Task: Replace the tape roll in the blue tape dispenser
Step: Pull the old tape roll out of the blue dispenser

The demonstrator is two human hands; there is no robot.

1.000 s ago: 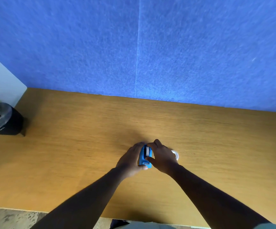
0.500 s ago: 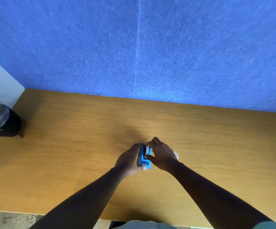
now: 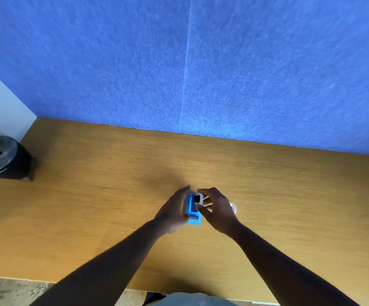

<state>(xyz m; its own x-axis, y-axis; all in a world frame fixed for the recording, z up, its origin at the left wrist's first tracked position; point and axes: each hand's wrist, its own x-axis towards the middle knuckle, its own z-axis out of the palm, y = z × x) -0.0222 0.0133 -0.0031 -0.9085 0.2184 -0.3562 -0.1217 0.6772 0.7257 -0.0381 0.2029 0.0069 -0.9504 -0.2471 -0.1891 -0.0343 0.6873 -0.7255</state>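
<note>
The blue tape dispenser stands on the wooden table near its middle. My left hand grips the dispenser's left side. My right hand pinches a small tape roll with a black hub, lifted just above the dispenser's far end. A second clear tape roll lies on the table just right of my right hand, partly hidden by it.
A dark plant pot with a small green plant sits at the table's far left corner. A blue felt wall stands along the table's back edge. The near table edge runs along the bottom.
My right hand has raised the roll with its black hub up out of the dispenser. My left hand's fingers have spread along the dispenser's side.
</note>
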